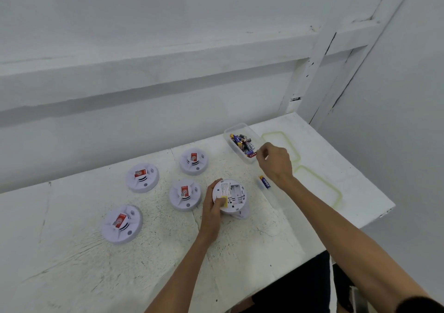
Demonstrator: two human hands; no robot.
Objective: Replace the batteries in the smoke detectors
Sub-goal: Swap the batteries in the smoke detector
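Left hand [211, 208], forearm stretched out from the near table [72, 264] edge, grips the upturned smoke detector [231, 191] by its left rim. Just right of it lies a loose battery [264, 182]. Right hand [275, 162], fingers curled, is at the battery box's [236, 125] near end; whether it pinches anything, I cannot tell.

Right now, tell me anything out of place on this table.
One lone battery lies apart from the tub of batteries, nearer the person. The detector in the left hand is flipped, its battery bay empty.
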